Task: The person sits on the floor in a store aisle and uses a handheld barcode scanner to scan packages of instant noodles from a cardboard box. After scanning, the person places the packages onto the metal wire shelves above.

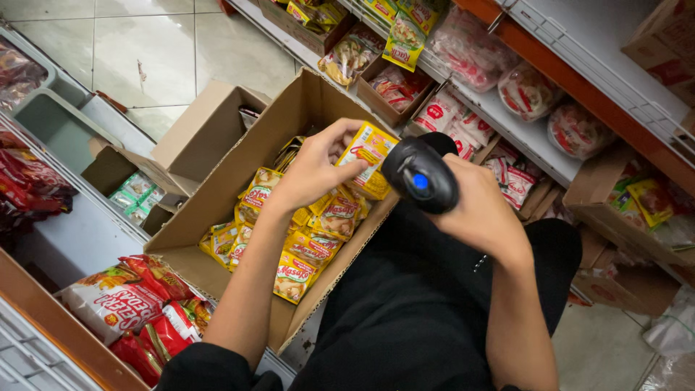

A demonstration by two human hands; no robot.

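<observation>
left hand (313, 168) pinches a yellow sachet (369, 156) just beside the black scanner (421, 174) gripped by right hand (478, 213).

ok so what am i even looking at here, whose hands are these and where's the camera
The camera sits on a person's head and looks down, so both hands are that person's own. The left hand holds up one small yellow sachet. The right hand grips a black handheld scanner with a blue button, aimed at the sachet. Below is an open cardboard box full of the same yellow sachets. Shop shelves with packaged goods stand on both sides, above a tiled floor.
</observation>
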